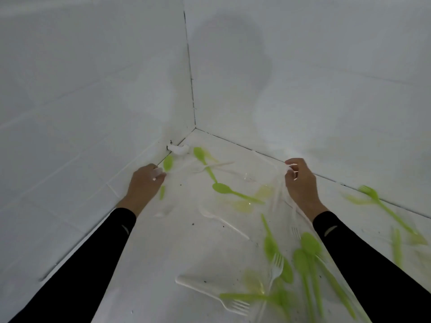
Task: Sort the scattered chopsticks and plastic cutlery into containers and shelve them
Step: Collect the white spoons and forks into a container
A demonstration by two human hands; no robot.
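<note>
Green plastic spoons (pixel 235 192) and forks (pixel 384 208) lie scattered on a white tiled floor in a wall corner, mixed with white plastic forks (pixel 276 266) and a white utensil (pixel 224 221). A pale chopstick (pixel 221 164) lies near the corner. My left hand (pixel 144 183) pinches the edge of something thin and clear beside a green spoon (pixel 168 163) at the left wall. At the right wall my right hand (pixel 300 180) pinches clear plastic film (pixel 279 194). The film looks stretched between both hands, and the cutlery under it is blurred.
White tiled walls meet at the corner (pixel 194 128), boxing in the floor on the left and at the back. A small white lump (pixel 179 149) sits in the corner. A dense pile of green and white cutlery (pixel 307 264) covers the floor at the lower right.
</note>
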